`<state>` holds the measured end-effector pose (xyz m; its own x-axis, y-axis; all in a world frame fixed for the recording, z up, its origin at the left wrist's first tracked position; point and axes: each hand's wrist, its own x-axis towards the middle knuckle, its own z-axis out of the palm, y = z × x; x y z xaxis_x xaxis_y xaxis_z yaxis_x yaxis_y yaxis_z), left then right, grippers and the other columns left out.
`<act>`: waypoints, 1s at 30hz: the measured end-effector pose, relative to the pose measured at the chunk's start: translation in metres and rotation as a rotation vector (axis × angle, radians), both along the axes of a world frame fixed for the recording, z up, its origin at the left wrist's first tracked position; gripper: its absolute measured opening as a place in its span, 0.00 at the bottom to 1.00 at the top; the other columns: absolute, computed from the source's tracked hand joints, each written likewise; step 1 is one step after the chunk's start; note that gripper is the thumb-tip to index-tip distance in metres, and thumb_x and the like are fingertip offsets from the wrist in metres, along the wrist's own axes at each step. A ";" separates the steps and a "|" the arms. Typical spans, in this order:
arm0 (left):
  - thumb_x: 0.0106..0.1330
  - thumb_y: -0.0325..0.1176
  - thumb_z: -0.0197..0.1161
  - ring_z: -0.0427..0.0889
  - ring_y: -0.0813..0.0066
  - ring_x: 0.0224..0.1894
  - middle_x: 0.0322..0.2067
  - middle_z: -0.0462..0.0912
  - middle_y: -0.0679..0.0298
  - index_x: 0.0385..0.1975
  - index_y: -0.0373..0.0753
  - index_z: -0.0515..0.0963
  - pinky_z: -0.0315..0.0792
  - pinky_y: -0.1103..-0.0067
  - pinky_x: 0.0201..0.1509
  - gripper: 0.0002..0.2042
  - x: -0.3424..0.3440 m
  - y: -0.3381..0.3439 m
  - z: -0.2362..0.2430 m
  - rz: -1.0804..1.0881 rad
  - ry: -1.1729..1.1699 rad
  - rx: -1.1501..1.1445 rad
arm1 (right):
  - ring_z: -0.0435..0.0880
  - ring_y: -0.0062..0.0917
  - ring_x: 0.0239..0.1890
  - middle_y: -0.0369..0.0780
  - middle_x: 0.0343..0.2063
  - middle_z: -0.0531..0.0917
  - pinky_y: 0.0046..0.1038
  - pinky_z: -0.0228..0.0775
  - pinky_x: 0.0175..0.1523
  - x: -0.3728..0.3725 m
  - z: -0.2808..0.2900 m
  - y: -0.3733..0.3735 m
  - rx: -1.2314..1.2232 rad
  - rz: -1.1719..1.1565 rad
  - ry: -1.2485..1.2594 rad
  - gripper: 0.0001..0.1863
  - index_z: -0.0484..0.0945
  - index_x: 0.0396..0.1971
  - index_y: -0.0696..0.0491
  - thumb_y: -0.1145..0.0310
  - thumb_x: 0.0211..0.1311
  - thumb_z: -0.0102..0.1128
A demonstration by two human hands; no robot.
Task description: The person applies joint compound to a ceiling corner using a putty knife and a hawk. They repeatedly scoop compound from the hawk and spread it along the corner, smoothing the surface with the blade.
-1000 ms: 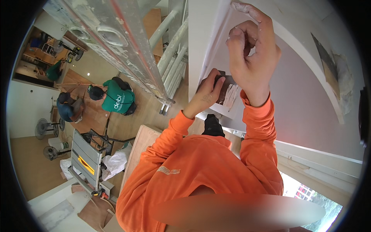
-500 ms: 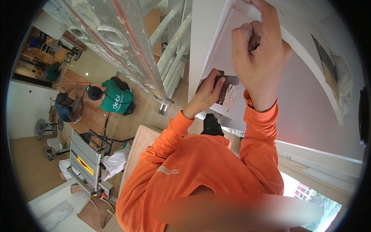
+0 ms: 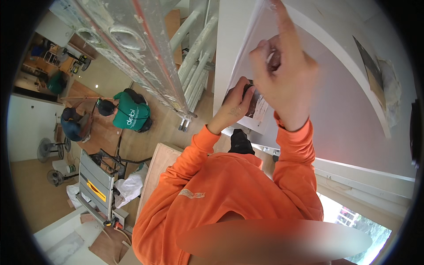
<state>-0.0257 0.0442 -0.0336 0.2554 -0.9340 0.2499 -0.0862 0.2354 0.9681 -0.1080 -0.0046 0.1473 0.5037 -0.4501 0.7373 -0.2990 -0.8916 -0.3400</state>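
Observation:
My left hand (image 3: 232, 105) is closed around a putty knife (image 3: 259, 106), its broad blade smeared with white filler. The knife is in front of the pale panel of an arched white niche (image 3: 289, 13). My right hand (image 3: 289, 81) is higher up, its index finger stretched toward the niche's inner left corner and the other fingers curled. I see no tool in it; whitish filler marks the fingers. Whether the fingertip touches the corner is hard to tell. On the arch's right side lies a flat, dark-bladed scraper (image 3: 369, 66) beside a lump of pale filler (image 3: 391, 88).
A paint-spattered ladder (image 3: 145, 57) stands close on my left. Farther left, a person in a green shirt (image 3: 131, 112) and another in dark clothing (image 3: 73, 123) work low over wooden boards. A table saw (image 3: 96, 181), a white sack (image 3: 129, 187) and fans (image 3: 45, 149) stand nearby.
My right hand has moved a little left and down along the corner, its index finger straighter and blurred. The left hand and putty knife have shifted slightly left.

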 end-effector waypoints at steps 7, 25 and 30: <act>0.76 0.32 0.52 0.67 0.66 0.20 0.18 0.69 0.56 0.40 0.36 0.63 0.66 0.69 0.28 0.08 0.001 -0.001 -0.002 0.063 -0.141 -0.120 | 0.79 0.15 0.19 0.38 0.23 0.83 0.17 0.69 0.23 0.007 -0.020 0.000 0.239 0.326 -0.433 0.29 0.65 0.63 0.65 0.81 0.59 0.49; 0.76 0.33 0.52 0.65 0.65 0.21 0.19 0.67 0.55 0.39 0.36 0.63 0.65 0.69 0.30 0.08 -0.001 0.003 -0.005 0.074 -0.100 -0.022 | 0.73 0.16 0.15 0.38 0.13 0.77 0.19 0.65 0.23 0.003 0.016 0.013 0.606 0.223 -0.332 0.32 0.64 0.64 0.70 0.78 0.55 0.46; 0.76 0.33 0.52 0.65 0.65 0.21 0.19 0.67 0.56 0.39 0.36 0.64 0.65 0.69 0.30 0.08 -0.002 0.002 0.002 0.059 -0.071 -0.019 | 0.68 0.15 0.12 0.42 0.10 0.72 0.22 0.59 0.21 -0.005 0.050 0.017 0.166 -0.038 -0.087 0.23 0.77 0.51 0.68 0.79 0.53 0.50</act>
<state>-0.0274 0.0465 -0.0316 0.2909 -0.9129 0.2865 -0.1682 0.2460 0.9546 -0.1132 0.0128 0.1971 0.4215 -0.5866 0.6915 -0.2944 -0.8098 -0.5075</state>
